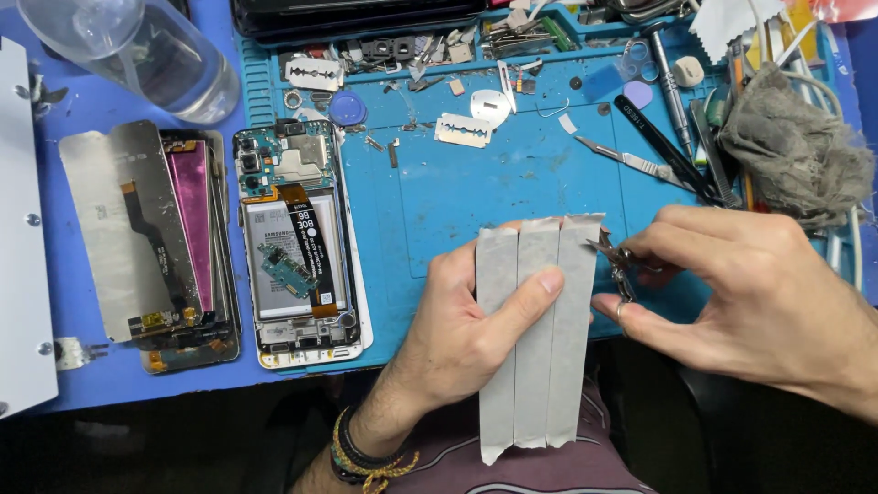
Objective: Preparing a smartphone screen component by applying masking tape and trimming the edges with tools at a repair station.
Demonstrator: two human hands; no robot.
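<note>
- The left hand point(457, 320) clamps three grey tape strips point(533, 329) side by side, thumb across their front, fingers behind.
- The right hand point(750, 302) pinches small scissors point(617, 265), the tips touching the strips' right edge near the top.
- The strips hang over the near edge of the blue mat point(457, 183), right of the opened phone point(297, 247).
- The step in hand looks like trimming or snipping the tape; the next move seems to call for a steady hold and blades set square to the edge.
- Left of the phone lies a stack of screen panels point(155, 247); beyond it, razor blades point(462, 131); tweezers point(668, 146) far right.
- The scissor blades are mostly hidden by fingers; whether they are open cannot be told. The strips' backs are unseen.
</note>
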